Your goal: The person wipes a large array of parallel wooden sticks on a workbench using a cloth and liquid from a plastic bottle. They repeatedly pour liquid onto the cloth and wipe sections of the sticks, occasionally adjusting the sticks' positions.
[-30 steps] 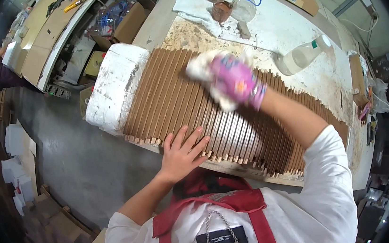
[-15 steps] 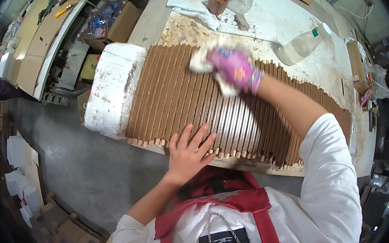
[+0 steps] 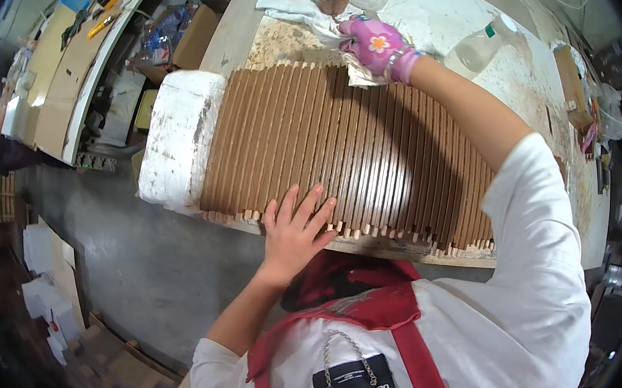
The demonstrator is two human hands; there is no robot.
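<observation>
Workbench (image 3: 451, 12), cluttered | slat panel (image 3: 346, 152) mid-frame, slats run near-to-far | your right hand (image 3: 376, 45) clutching rag (image 3: 358, 70) at far edge, upper centre | left hand (image 3: 293, 230) flat, empty, near edge

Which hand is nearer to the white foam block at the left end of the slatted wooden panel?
Left. The bare left hand presses the panel's near edge, not far from the white foam block. The gloved right hand holds a white cloth at the far edge.
</observation>
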